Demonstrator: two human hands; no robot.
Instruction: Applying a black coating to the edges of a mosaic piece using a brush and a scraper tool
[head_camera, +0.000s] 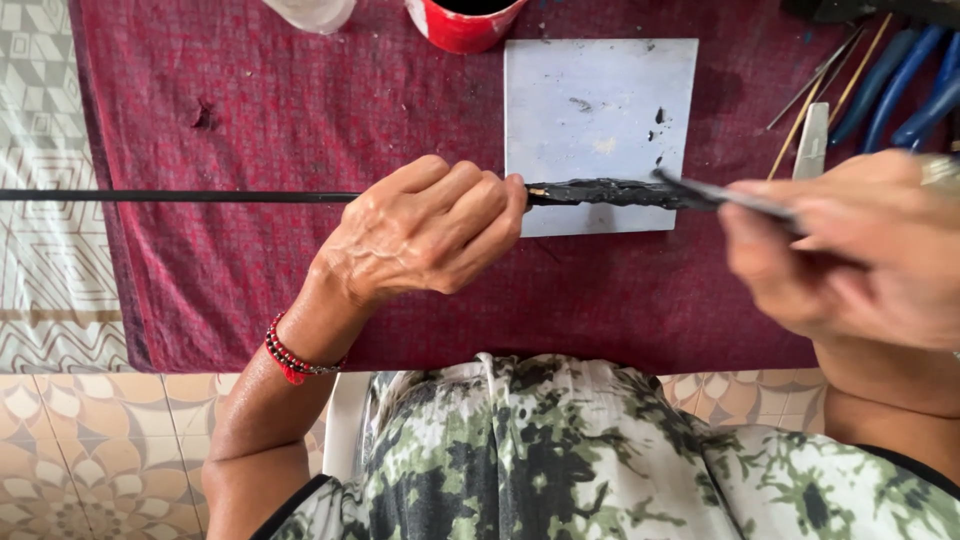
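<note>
Currently: left hand (425, 232) closed around thin black rod (180, 195), rod lying horizontal, running off toward 9 o'clock. Rod end coated in lumpy black paste (600, 192), positioned over grey square plate (598, 110) on maroon-covered bench (300, 120). Right hand (860, 250), blurred, gripping flat metal blade (730, 195), tip touching paste. Red cup (462, 22) at 12 o'clock; blue-handled tools (900, 85) at 2 o'clock.

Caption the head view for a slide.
Left hand holds a black rod; right hand works its coated end with a thin tool.
</note>
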